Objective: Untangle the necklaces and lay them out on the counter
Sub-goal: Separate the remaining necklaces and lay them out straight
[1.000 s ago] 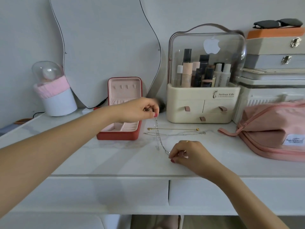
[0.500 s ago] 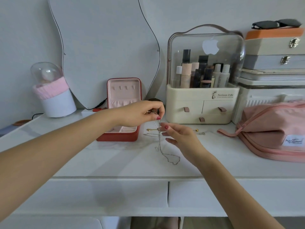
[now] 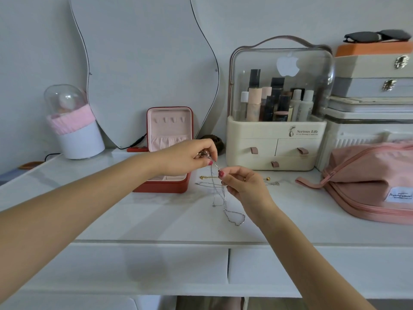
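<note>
Our left hand point(image 3: 190, 156) pinches the upper end of a silver chain necklace point(image 3: 220, 198) above the counter point(image 3: 138, 215), grip closed on it. Our right hand point(image 3: 242, 182) pinches the same strands just below. The chain hangs down, its lower loop resting on the counter. Behind it, a gold necklace point(image 3: 209, 177) and another thin chain point(image 3: 206, 185) lie flat, beside the open red jewelry box point(image 3: 169, 184).

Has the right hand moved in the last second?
Yes. The right hand rose from the counter's front part up and back toward the organizer, meeting the left hand at the chain.
</note>
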